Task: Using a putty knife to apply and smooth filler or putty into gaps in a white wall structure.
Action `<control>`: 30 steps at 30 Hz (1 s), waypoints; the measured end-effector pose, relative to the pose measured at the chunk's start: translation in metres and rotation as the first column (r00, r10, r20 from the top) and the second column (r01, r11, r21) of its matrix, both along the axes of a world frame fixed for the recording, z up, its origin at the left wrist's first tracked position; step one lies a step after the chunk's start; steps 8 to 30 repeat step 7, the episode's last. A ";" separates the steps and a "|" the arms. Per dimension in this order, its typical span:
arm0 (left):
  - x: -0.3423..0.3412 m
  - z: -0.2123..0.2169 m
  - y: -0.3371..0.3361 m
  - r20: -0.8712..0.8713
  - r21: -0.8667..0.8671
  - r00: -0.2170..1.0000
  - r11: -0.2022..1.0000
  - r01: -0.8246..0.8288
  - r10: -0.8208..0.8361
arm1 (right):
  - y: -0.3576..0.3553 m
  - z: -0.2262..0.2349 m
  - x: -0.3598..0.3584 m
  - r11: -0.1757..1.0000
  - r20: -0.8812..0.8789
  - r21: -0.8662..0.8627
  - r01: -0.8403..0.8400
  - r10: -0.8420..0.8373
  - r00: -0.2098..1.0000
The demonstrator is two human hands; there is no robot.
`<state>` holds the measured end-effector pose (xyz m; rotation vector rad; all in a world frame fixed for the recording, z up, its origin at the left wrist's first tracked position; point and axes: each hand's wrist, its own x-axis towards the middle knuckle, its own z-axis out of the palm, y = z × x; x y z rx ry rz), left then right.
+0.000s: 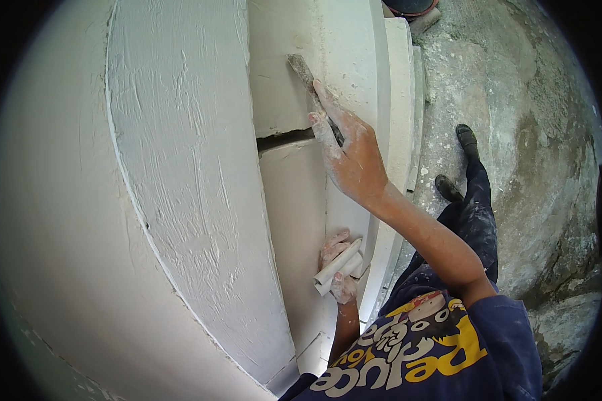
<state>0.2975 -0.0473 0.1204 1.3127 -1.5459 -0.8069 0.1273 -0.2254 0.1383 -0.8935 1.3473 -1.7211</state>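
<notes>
Two hands work a white plastered wall [180, 167], freshly skimmed on its broad left band. Right of that band, low down, the left hand [336, 267] has its grip closed around a pale tube-like scraper [338, 262], pressed flat to the surface. Higher and further right, the right hand [351, 157] is clamped on a narrow trowel [303, 70], its blade tip just above the dark horizontal joint [284, 139]. Filling that gap seems the step in hand; next likely needs a steady, flat stroke.

Rough grey concrete floor [515, 134], plaster-splashed, person's two dark shoes [467, 138] standing on it
</notes>
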 end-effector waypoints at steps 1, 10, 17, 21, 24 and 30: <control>0.000 0.004 0.000 0.007 -0.004 1.000 1.000 -0.007 0.007 | -0.001 0.003 0.002 1.000 0.007 -0.004 -0.007 0.007 1.000; 0.007 -0.005 0.000 0.045 -0.004 0.997 0.998 0.057 -0.057 | -0.009 -0.001 0.000 1.000 -0.029 0.006 0.012 -0.012 0.999; 0.007 -0.005 0.000 0.045 -0.004 0.997 0.998 0.057 -0.057 | -0.009 -0.001 0.000 1.000 -0.029 0.006 0.012 -0.012 0.999; 0.007 -0.005 0.000 0.045 -0.004 0.997 0.998 0.057 -0.057 | -0.009 -0.001 0.000 1.000 -0.029 0.006 0.012 -0.012 0.999; 0.007 -0.005 0.000 0.045 -0.004 0.997 0.998 0.057 -0.057 | -0.009 -0.001 0.000 1.000 -0.029 0.006 0.012 -0.012 0.999; 0.007 -0.005 0.000 0.045 -0.004 0.997 0.998 0.057 -0.057 | -0.009 -0.001 0.000 1.000 -0.029 0.006 0.012 -0.012 0.999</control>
